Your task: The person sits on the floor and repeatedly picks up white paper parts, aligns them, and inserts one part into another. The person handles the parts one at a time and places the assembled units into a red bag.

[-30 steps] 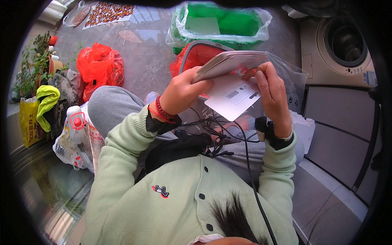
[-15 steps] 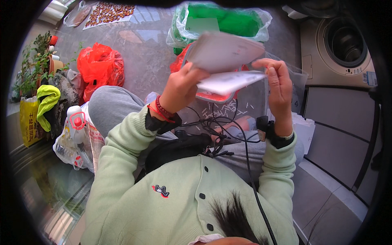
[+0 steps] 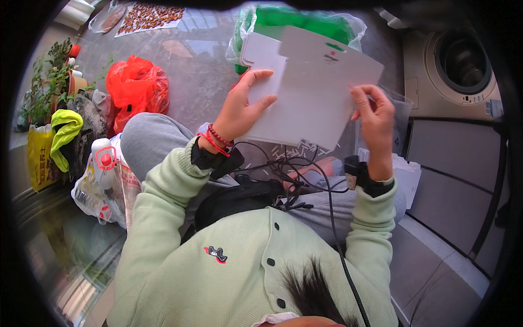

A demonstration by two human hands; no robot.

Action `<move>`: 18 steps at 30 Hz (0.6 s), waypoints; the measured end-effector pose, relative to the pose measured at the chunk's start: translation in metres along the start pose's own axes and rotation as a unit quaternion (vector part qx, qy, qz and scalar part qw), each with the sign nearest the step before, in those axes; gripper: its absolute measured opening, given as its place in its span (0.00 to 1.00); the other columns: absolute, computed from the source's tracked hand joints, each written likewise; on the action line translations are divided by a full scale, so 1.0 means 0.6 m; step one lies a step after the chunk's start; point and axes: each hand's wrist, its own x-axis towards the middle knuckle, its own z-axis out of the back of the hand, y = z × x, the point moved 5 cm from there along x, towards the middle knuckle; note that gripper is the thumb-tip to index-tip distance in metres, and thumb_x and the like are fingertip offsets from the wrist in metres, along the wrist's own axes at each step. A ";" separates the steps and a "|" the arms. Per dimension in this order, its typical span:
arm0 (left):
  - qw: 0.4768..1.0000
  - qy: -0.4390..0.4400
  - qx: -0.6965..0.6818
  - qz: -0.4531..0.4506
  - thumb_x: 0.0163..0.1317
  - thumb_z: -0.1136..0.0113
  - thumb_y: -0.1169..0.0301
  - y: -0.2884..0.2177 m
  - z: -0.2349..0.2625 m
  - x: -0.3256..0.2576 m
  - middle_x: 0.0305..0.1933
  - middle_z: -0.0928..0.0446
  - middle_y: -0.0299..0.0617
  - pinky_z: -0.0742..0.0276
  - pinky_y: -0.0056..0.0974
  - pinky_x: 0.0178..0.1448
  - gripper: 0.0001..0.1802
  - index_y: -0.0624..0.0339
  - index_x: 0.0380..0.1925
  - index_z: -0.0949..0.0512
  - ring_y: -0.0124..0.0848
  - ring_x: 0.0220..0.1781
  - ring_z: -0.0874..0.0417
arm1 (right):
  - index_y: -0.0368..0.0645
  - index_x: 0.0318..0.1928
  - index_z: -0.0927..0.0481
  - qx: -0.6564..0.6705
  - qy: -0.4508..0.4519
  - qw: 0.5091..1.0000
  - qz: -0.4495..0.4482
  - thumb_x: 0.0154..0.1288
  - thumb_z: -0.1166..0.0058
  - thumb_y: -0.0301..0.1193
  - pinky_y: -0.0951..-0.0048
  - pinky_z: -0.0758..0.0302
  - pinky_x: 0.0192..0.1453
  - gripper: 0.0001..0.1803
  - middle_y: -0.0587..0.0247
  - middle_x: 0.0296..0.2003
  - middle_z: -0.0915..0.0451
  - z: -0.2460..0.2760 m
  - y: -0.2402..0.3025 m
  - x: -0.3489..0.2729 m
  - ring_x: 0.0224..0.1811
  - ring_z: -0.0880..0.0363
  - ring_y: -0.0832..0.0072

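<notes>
In front of me are flat white cards (image 3: 265, 56), overlapping one another. The front white card (image 3: 317, 92) is broad, with a rounded slot near its top right corner and a small dark-and-red print below it. My left hand (image 3: 243, 103) grips the cards at their left side, thumb and forefinger lying over the front. With thumb and fingertips my right hand (image 3: 372, 109) pinches the front card's right edge. Red bracelets and a black band circle my left wrist; a black strap with a small device is on the right one.
Beyond the cards stands a green bin (image 3: 305, 22) with a clear liner. Small white strips (image 3: 278, 150) and black cables (image 3: 289, 163) lie below. More white cards (image 3: 407, 177) stand at the right. A red bag (image 3: 137, 90) sits left, a washing machine (image 3: 452, 71) right.
The front card has swung up and now faces me broadly, clear of the other cards behind it. My right hand has moved slightly right; the left has turned with its thumb over the cards.
</notes>
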 end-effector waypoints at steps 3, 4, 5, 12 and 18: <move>0.987 -0.013 0.158 -0.016 0.59 0.45 0.79 0.001 0.008 -0.001 0.56 0.26 0.51 0.31 0.37 0.61 0.24 0.63 0.58 0.32 0.44 0.57 0.24 | 0.35 0.35 0.22 -0.099 -0.056 0.993 -0.018 0.68 0.46 0.32 0.83 0.29 0.25 0.11 0.69 0.25 0.23 0.042 0.004 0.005 0.21 0.23 0.83; 0.983 -0.006 0.185 0.004 0.59 0.45 0.80 0.005 0.009 -0.002 0.57 0.27 0.52 0.31 0.38 0.61 0.25 0.62 0.59 0.33 0.47 0.58 0.24 | 0.35 0.35 0.22 -0.126 -0.066 0.990 -0.028 0.68 0.46 0.32 0.82 0.28 0.24 0.11 0.67 0.25 0.22 0.050 0.001 0.005 0.22 0.22 0.82; 0.977 0.004 0.212 0.033 0.58 0.46 0.81 0.010 0.010 -0.003 0.57 0.27 0.53 0.30 0.40 0.61 0.27 0.61 0.60 0.34 0.49 0.58 0.25 | 0.35 0.35 0.22 -0.157 -0.080 0.984 -0.043 0.68 0.46 0.33 0.81 0.27 0.24 0.12 0.66 0.26 0.22 0.056 -0.003 0.005 0.23 0.21 0.82; 0.978 -0.137 0.103 -0.119 0.59 0.47 0.85 -0.013 0.019 0.006 0.57 0.27 0.54 0.27 0.40 0.58 0.43 0.54 0.71 0.54 0.43 0.56 0.21 | 0.36 0.37 0.21 -0.208 -0.049 0.975 -0.057 0.68 0.46 0.33 0.83 0.24 0.27 0.11 0.67 0.29 0.21 0.039 -0.026 0.004 0.23 0.21 0.81; 0.962 -0.019 -0.262 0.074 0.62 0.45 0.80 0.014 0.016 0.006 0.57 0.28 0.50 0.28 0.36 0.59 0.42 0.57 0.71 0.56 0.32 0.57 0.25 | 0.36 0.38 0.21 -0.018 0.013 0.997 -0.071 0.69 0.47 0.33 0.83 0.23 0.29 0.11 0.69 0.30 0.23 0.011 -0.033 0.004 0.28 0.24 0.84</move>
